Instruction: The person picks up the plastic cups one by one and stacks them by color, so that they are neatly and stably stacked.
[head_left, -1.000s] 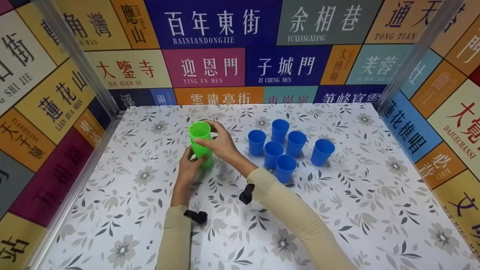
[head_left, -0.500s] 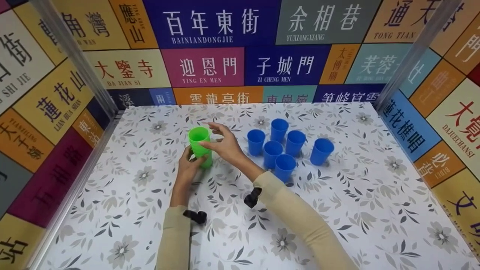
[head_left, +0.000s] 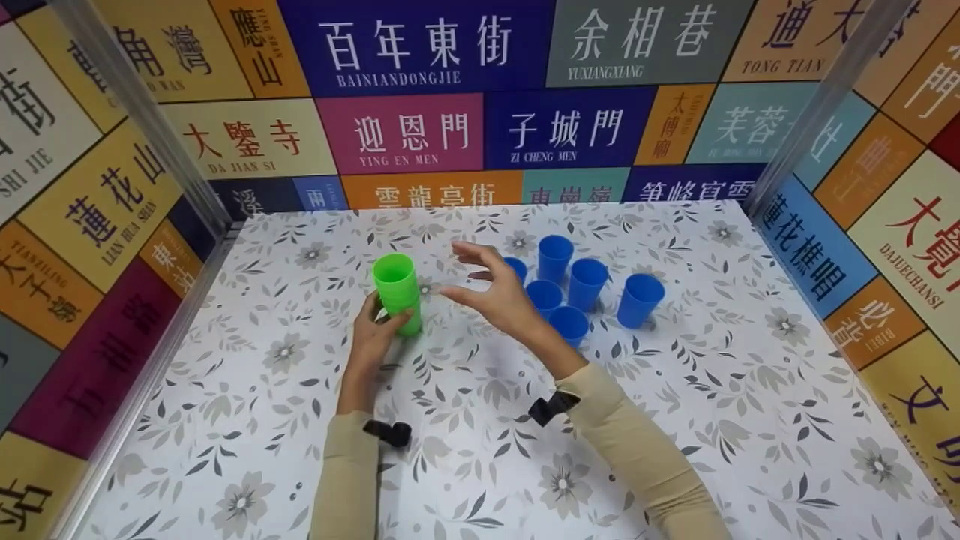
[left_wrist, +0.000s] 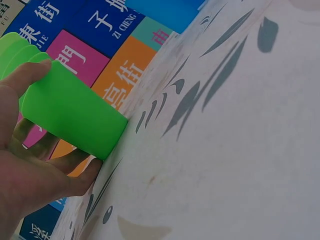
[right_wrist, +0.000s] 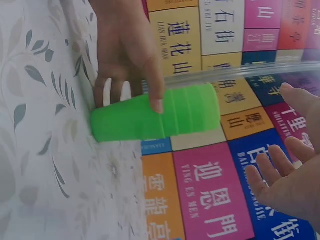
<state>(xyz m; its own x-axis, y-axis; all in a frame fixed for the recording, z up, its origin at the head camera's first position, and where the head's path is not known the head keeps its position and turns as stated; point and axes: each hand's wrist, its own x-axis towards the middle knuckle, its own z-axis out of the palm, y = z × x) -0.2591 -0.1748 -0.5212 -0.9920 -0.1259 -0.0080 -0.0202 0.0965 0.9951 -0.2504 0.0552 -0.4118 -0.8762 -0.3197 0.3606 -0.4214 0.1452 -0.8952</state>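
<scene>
A nested stack of bright green cups (head_left: 395, 283) stands upright on the table, left of centre. My left hand (head_left: 370, 335) grips it low down, thumb across the near side; in the left wrist view the fingers of that hand (left_wrist: 35, 170) curl round the far side of the stack (left_wrist: 75, 110). Several stacked rims show in the right wrist view of the green cups (right_wrist: 155, 114). My right hand (head_left: 501, 294) hovers to the right of the stack, fingers spread and holding nothing. It partly covers the leftmost of several blue cups (head_left: 587, 283).
The blue cups stand mouth up in a loose group, one of them (head_left: 641, 300) apart at the right. A floral white cloth (head_left: 480, 465) covers the table. Walls with coloured signs (head_left: 405, 135) enclose the back and sides.
My right hand has let go of the top of the green stack and moved right, towards the blue cups. The uppermost green cup has sunk lower into the stack. My left hand keeps its grip.
</scene>
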